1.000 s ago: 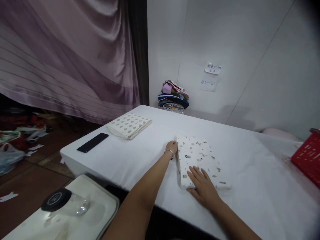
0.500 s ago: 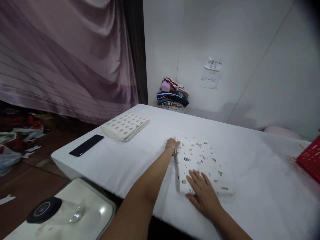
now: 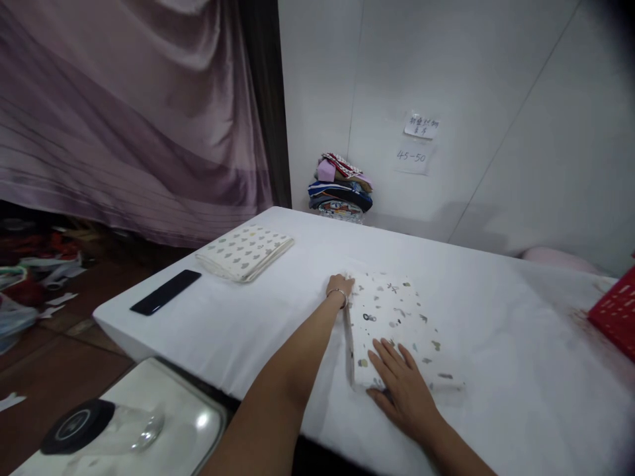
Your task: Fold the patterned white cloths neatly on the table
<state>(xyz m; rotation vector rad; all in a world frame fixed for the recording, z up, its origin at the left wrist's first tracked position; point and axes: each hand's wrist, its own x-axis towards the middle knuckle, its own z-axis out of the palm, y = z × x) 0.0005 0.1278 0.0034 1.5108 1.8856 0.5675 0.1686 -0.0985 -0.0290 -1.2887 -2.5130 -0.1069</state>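
Observation:
A white folded cloth (image 3: 391, 311) printed with small grey, green and dark figures lies flat in front of me. At its far left corner, my left hand (image 3: 340, 285) is closed on the edge, a bracelet on the wrist; its fingertips are partly hidden. My right hand (image 3: 399, 377) rests palm down on the near part of the cloth, fingers stretched and slightly spread. Further left lies a second folded cloth (image 3: 245, 251), cream with grey cloud-like shapes, touched by neither hand.
A white-covered table (image 3: 278, 311) bears both cloths and a black phone-like slab (image 3: 166, 292). At lower left, a clear jar with a black lid (image 3: 79, 426) lies on a pale surface. Folded clothes (image 3: 341, 185) are stacked by the wall. A red basket (image 3: 618, 317) stands at right.
The view has shifted very slightly. Both hands stay in the same places on the printed cloth, which looks the same.

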